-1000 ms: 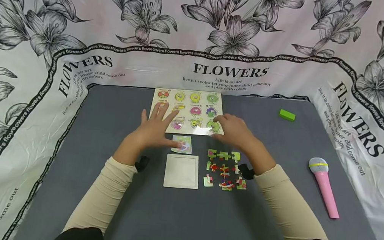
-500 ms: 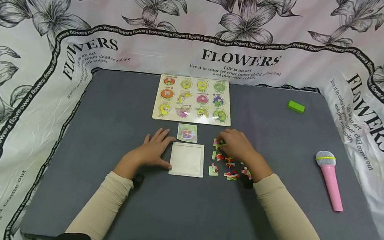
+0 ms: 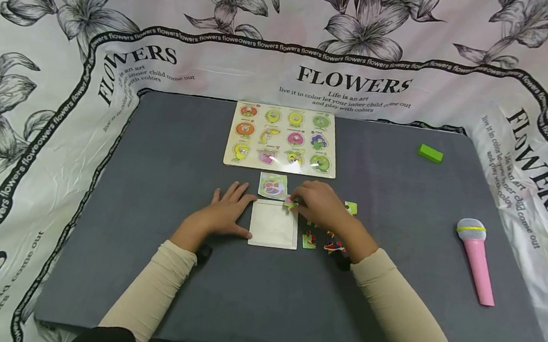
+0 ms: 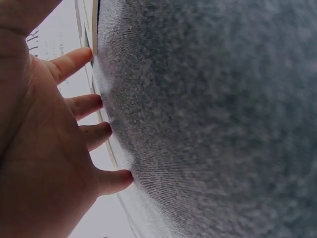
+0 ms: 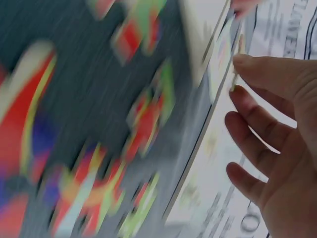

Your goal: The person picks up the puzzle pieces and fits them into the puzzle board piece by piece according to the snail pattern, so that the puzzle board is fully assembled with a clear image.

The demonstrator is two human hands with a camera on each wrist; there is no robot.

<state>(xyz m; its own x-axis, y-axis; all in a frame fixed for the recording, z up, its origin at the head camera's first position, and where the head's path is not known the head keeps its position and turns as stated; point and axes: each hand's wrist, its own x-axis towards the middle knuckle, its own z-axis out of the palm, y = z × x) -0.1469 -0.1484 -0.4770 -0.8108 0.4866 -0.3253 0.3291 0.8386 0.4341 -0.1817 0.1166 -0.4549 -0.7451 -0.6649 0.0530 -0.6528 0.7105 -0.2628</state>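
Observation:
Between thumb and forefinger, my right hand (image 3: pixel 320 206) pinches a small green-and-pink jigsaw piece (image 3: pixel 290 203). The piece overlaps the top right corner of the square white puzzle tray (image 3: pixel 274 229); the right wrist view shows it edge-on, and the other fingers (image 5: pixel 247 181) are spread apart. Fingers spread and palm down, my left hand (image 3: pixel 218 212) lies at the tray's left side, thumb tip at its edge. Several loose jigsaw pieces (image 3: pixel 334 246) lie right of the tray, partly hidden under my right hand and wrist. A printed picture card (image 3: pixel 273 185) sits just above the tray.
Behind the card lies a cream board (image 3: pixel 279 166) with rows of fruit pictures. A green block (image 3: pixel 430 153) is at the back right, and a pink toy microphone (image 3: pixel 478 265) lies at the right. A flower-print cloth (image 3: pixel 243 76) borders the grey table (image 3: pixel 243 304).
Both hands have come down from the fruit board. My left hand settled beside the tray; my right hand took a jigsaw piece from the group and carried it left to the tray.

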